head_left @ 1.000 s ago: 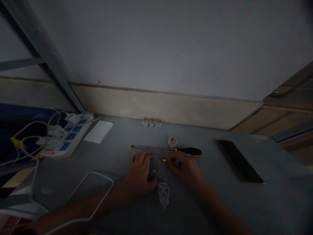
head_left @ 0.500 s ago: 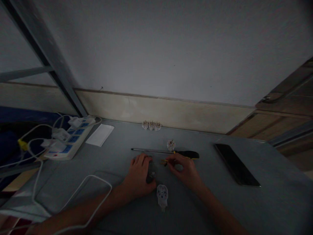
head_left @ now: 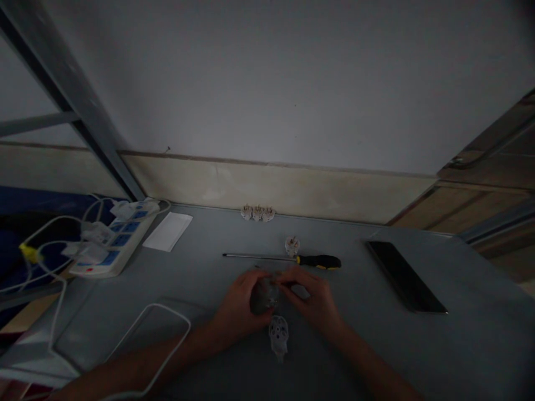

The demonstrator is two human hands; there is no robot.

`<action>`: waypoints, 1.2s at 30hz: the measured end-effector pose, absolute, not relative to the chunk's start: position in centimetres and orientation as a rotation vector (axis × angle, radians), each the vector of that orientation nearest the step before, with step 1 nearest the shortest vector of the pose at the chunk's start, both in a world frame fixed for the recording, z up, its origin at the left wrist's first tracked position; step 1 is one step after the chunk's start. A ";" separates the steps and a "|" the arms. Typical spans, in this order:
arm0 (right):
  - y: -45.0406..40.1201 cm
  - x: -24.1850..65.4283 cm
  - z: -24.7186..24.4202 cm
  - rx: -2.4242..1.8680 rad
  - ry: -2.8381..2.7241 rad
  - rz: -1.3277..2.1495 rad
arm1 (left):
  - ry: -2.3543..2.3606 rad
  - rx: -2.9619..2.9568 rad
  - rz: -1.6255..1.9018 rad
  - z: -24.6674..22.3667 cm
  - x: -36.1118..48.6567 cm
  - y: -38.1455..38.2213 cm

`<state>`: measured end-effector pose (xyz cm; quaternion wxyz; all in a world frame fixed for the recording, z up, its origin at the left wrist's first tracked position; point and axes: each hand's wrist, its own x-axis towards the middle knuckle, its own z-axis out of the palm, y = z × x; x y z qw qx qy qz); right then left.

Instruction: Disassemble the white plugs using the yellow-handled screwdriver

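My left hand (head_left: 239, 303) curls around a dim greyish, rounded object (head_left: 267, 296) with small pale bits at its lower edge; blur and shadow hide its kind. From the right, my right hand (head_left: 313, 295) pinches a small brass-coloured piece (head_left: 275, 282), held against the upper right of that object. Just below my left thumb lies a white plug part (head_left: 278, 335) with several holes. A screwdriver (head_left: 320, 261) with a black and yellow handle lies crosswise beyond both hands. Behind its shaft sits another white plug part (head_left: 292, 245) with metal pieces on it.
Several more white plug parts (head_left: 257, 213) stand in a row by the wall. At left are a power strip (head_left: 109, 262) with plugs and cords, a white paper (head_left: 168, 231) and a loose white cable (head_left: 154, 304). A dark phone (head_left: 403, 275) rests on the grey table (head_left: 343, 356) at right.
My right hand has moved slightly left, bringing the brass-coloured piece to my left hand. My left hand has shifted right and now curls around the greyish object.
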<state>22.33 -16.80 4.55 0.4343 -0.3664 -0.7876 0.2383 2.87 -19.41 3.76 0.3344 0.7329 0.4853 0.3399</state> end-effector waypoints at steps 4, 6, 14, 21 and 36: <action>-16.9 22.3 5.0 -0.913 -1.979 0.572 | 1.239 1.921 0.935 4.1 3.0 -19.5; -17.0 22.2 5.1 -0.901 -1.990 0.551 | 1.228 1.934 0.934 4.0 3.0 -19.5; -17.2 21.9 4.8 -0.893 -1.984 0.493 | 1.194 1.905 0.922 3.8 2.9 -19.3; -16.8 22.4 5.2 -0.912 -1.993 0.507 | 1.182 1.751 0.964 4.3 2.7 -19.4; -15.0 23.5 3.5 -1.085 -2.230 0.425 | 1.237 1.626 0.983 4.0 2.6 -18.9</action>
